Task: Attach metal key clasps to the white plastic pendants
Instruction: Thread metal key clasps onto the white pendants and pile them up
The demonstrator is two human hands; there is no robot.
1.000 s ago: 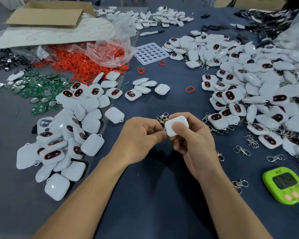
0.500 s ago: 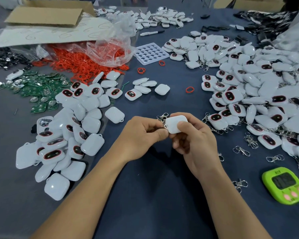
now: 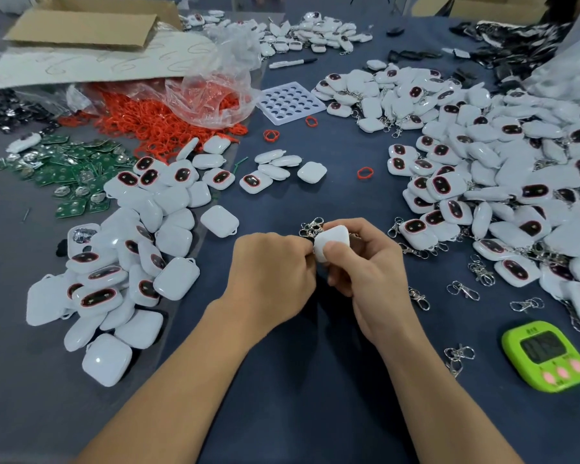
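The right hand (image 3: 372, 272) is pinching a white rounded-square plastic pendant (image 3: 332, 241) between thumb and fingers, above the dark blue table (image 3: 315, 380) at centre. The left hand (image 3: 272, 272) is curling its fingers shut at the pendant's left edge, where a silver metal key clasp (image 3: 310, 227) is sticking up. The small marks on the lime-green digital timer (image 3: 544, 356) to the right are staying too blurred to read.

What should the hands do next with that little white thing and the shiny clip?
Probably finish hooking the clip onto the white pendant. The right hand holds the pendant and the left hand pinches beside it, with the clip at its top corner; whether it is already joined is hidden.
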